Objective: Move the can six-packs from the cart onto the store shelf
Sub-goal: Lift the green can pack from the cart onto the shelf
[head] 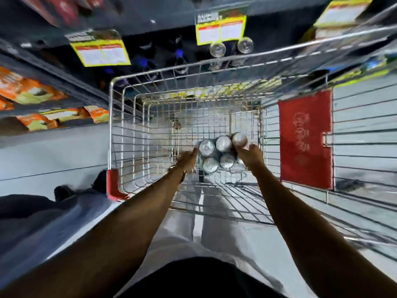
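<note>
Head view looks straight down into a wire shopping cart (120, 130), with both bare forearms reaching in from 6 o'clock. A can six-pack (219, 153) sits deep in the basket, a little toward 4 o'clock of the basket's middle. Its cans stand upright, so mainly their round silver tops show: three in the far row and two clear tops in the near row, the last can mostly hidden behind the right hand. The cans look pale metallic; the picture is blurred, so no label can be read.

The left hand (189, 160) presses against the pack's 9 o'clock side, fingers touching the nearest can. The right hand (250, 154) clasps the 3 o'clock side, its grip curled around the end cans. Both hands are closed on the pack; whether it is lifted off the wire floor cannot be told.

A red panel (306, 138) hangs on the cart's side at 3 o'clock. At 12 o'clock stands the store shelf (150, 16), dark, with yellow price tags (221, 29) and two can tops (231, 47) beneath them. Orange packets (25, 89) lie on shelves at 9 o'clock.
</note>
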`<move>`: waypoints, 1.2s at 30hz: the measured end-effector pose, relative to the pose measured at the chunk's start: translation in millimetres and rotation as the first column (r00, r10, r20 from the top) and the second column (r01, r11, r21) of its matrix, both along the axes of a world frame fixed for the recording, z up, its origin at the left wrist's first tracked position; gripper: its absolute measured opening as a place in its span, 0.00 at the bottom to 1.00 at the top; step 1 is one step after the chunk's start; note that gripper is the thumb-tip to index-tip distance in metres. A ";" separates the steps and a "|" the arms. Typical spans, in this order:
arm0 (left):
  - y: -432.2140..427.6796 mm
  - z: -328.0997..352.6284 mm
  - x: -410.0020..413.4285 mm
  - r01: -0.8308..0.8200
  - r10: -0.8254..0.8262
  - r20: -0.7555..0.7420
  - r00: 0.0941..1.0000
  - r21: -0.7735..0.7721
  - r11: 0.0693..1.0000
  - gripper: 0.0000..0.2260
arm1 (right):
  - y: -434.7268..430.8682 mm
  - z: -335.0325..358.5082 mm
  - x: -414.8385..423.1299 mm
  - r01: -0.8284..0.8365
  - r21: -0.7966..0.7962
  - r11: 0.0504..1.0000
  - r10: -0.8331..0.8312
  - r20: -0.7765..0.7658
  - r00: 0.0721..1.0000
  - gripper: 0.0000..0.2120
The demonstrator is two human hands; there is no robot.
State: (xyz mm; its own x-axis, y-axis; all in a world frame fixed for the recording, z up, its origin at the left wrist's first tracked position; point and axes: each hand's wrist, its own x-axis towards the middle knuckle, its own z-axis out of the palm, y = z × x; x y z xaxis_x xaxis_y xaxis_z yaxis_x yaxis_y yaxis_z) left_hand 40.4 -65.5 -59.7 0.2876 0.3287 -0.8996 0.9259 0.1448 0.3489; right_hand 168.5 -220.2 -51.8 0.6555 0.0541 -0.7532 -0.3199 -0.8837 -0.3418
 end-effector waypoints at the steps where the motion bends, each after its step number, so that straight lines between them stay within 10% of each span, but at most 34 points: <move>1: -2.7 0.0 5.2 0.008 -0.009 -0.014 1.000 -0.033 0.999 0.25 | -0.4 -5.8 4.4 -0.005 -0.001 1.000 0.005 -0.057 0.998 0.27; 15: -6.8 -10.0 10.6 -0.459 0.462 -0.040 0.886 -0.209 0.863 0.21 | 5.6 -9.4 17.3 0.031 -0.001 1.000 -0.031 -0.131 0.991 0.17; 22: 20.0 25.8 22.4 -0.158 0.130 0.177 0.976 0.151 0.976 0.23 | 8.1 36.3 18.5 0.183 0.196 0.964 -0.134 -0.237 0.962 0.04; 36: 101.5 232.2 86.8 -0.363 0.049 0.700 0.713 0.309 0.879 0.22 | 57.2 238.5 63.8 -0.091 0.497 0.863 -0.155 0.432 0.889 0.30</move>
